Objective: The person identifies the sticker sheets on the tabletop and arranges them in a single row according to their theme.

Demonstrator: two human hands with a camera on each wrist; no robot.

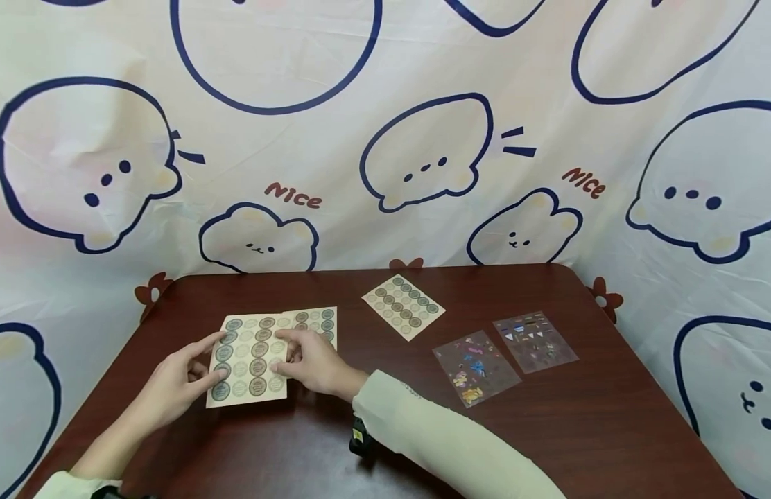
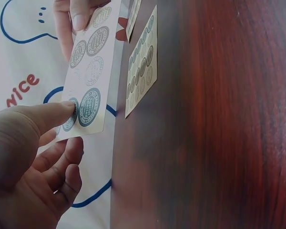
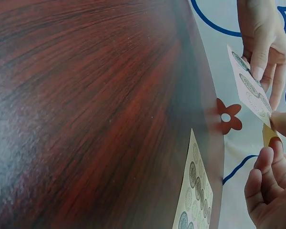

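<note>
A cream sticker sheet (image 1: 242,360) printed with columns of round seals is held up above the table by both hands. My left hand (image 1: 173,384) pinches its left edge, thumb on the printed face and fingers behind, as the left wrist view shows. On the opposite edge, my right hand (image 1: 317,364) pinches the sheet between thumb and fingers. A similar sticker sheet (image 1: 323,319) lies on the table just behind, partly hidden by the held one and the right hand. In the right wrist view, the held sheet (image 3: 250,93) stands tilted between the two hands.
Another round-seal sticker sheet (image 1: 403,307) lies at the back middle of the dark wooden table (image 1: 385,430). To the right lie two transparent sheets with small colourful stickers, one nearer (image 1: 477,367) and one farther (image 1: 535,342). A printed cloth (image 1: 423,55) hangs behind the table.
</note>
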